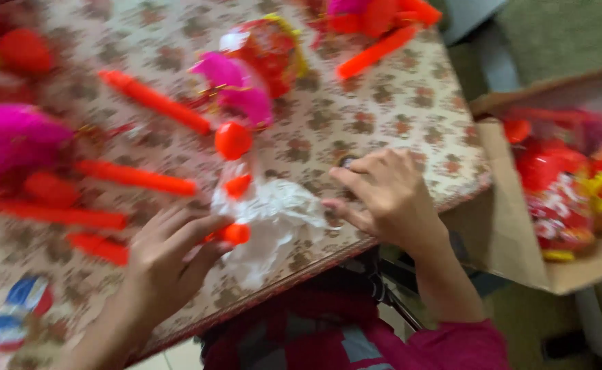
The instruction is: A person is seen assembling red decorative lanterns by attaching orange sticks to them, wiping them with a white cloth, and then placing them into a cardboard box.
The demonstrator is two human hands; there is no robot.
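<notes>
Pretty cramped on the tabletop (397,103) tbh. Just beyond the left hand (167,250) there's a crinkly clear bag (273,219) with orange bits inside, touching its fingers, and that same bag sits right between it and the right hand (383,195). Farther out from the left hand, orange sticks (136,178) lie crosswise, with pink fluffy stuff (6,140) to its far outer side. Ahead of the right hand the flowered cloth is mostly bare, so there's a lane up to the red-and-pink toy (253,68). Off its outer side the tabletop ends, then an open cardboard box (520,253) full of red packs.
</notes>
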